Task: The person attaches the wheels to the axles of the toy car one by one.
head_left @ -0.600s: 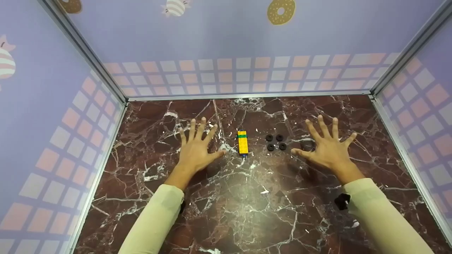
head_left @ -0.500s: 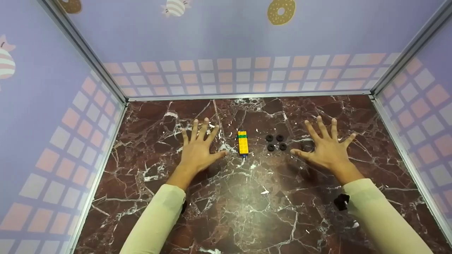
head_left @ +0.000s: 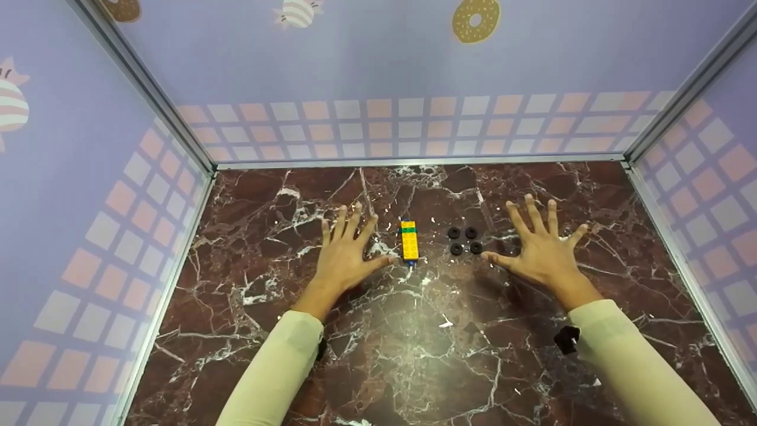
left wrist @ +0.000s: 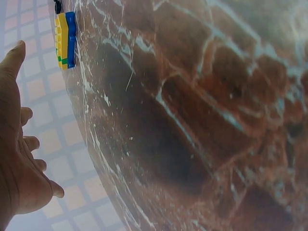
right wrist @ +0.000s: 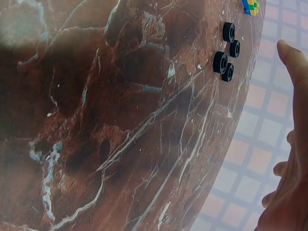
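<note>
Between my two hands lies a long building-brick piece, yellow studded on top with one green band and blue underneath. The left wrist view shows its blue side. Just right of it, several small black toy tires lie in a loose square; in the right wrist view these black tires lie flat on the surface. My left hand, fingers spread, hovers left of the brick piece, its thumb nearest to it. My right hand, also spread, is right of the tires, thumb toward them. Neither hand holds anything.
The tabletop is dark red marble-patterned with white veins. Purple panels with pink and white squares enclose it at the back, left and right, edged by metal strips. A black wrist device sits under the right cuff.
My left hand has moved right, closer to the brick piece. The right hand has shifted slightly left toward the tires. The brick piece and tires lie as before; the head view has shifted slightly.
</note>
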`<control>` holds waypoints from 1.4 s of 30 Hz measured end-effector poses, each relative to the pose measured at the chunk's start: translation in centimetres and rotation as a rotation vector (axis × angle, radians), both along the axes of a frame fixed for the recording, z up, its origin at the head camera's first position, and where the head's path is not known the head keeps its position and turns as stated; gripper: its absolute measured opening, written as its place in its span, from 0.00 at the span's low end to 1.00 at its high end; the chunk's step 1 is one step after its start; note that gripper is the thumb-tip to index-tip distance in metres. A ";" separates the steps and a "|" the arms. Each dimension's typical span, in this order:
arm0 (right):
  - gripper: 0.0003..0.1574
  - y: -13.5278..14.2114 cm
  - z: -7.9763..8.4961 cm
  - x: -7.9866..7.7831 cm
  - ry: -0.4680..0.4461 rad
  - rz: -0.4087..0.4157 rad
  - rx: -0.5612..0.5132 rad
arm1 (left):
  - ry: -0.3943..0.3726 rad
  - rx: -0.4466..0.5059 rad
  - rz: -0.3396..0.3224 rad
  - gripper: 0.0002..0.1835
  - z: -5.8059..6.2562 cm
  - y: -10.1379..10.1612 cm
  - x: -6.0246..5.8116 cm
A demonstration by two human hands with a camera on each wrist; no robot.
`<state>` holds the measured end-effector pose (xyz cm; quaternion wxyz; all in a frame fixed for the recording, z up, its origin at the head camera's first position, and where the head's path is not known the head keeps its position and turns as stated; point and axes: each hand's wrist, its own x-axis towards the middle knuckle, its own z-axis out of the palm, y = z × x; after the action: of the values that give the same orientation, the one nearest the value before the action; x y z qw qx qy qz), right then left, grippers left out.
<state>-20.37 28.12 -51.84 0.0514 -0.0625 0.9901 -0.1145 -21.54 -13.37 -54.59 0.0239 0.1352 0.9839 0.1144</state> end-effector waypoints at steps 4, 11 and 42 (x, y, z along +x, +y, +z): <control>0.76 -0.2 0.0 0.0 -0.006 -0.002 -0.005 | 0.003 0.014 -0.004 0.55 -0.4 0.6 0.0; 0.77 -0.5 -0.2 -0.1 -0.006 0.002 -0.004 | -0.008 0.024 -0.017 0.52 -1.3 1.7 0.0; 0.80 -1.9 -1.2 -0.5 -0.045 0.022 0.023 | -0.096 0.082 -0.093 0.43 -3.7 5.3 -0.2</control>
<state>-20.85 26.18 -53.05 0.0755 -0.0703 0.9892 -0.1038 -21.75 -8.04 -58.30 0.0705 0.1759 0.9688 0.1597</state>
